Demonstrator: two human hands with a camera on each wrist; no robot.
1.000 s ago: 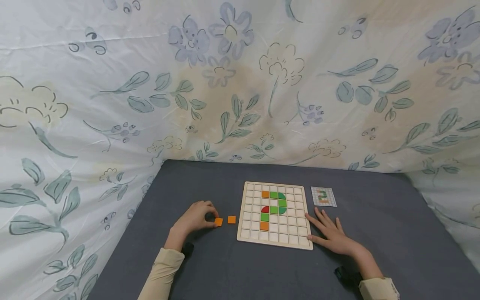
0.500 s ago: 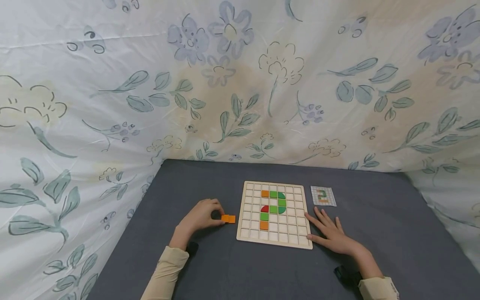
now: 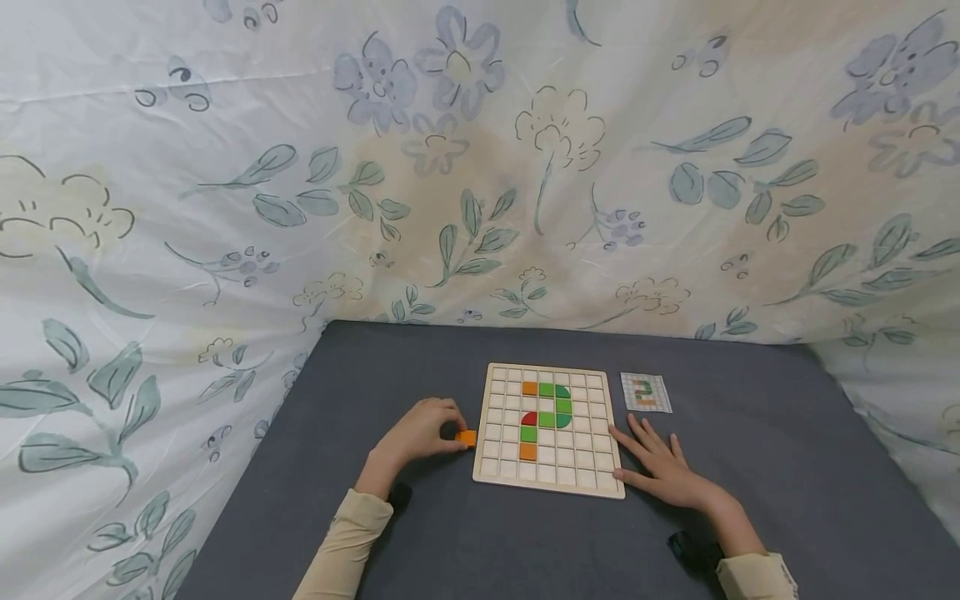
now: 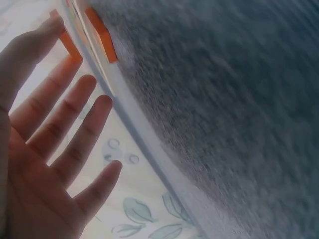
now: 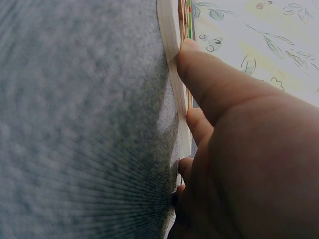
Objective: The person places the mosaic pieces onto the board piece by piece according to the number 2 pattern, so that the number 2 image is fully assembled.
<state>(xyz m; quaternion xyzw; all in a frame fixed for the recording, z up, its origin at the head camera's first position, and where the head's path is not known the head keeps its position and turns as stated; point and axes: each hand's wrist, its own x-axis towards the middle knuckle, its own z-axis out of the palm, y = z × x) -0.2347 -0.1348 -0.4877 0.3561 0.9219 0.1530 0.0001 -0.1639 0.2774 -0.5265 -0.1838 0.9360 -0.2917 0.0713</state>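
In the head view my left hand (image 3: 423, 433) is just left of a wooden grid board (image 3: 502, 471). Its thumb and index finger pinch an orange square tile (image 4: 70, 44), while the other fingers are spread. A second orange tile (image 4: 103, 37) lies on the dark cloth by the board's edge; in the head view the two overlap beside the fingertips. Green, red and orange pieces form a curved shape on the board, among them a red quarter-round piece (image 3: 530, 418). My right hand (image 3: 663, 473) has its fingers spread, thumb and fingertip resting on the board's right edge.
A small printed card (image 3: 647, 392) showing a coloured pattern on a grid lies beyond the right hand. Dark grey cloth (image 3: 547, 542) covers the table. A floral curtain (image 3: 480, 167) hangs behind it and along the sides.
My left hand has moved right with its orange tile, up to the second tile beside the board, so the two now overlap in the head view. The right hand has stayed put.
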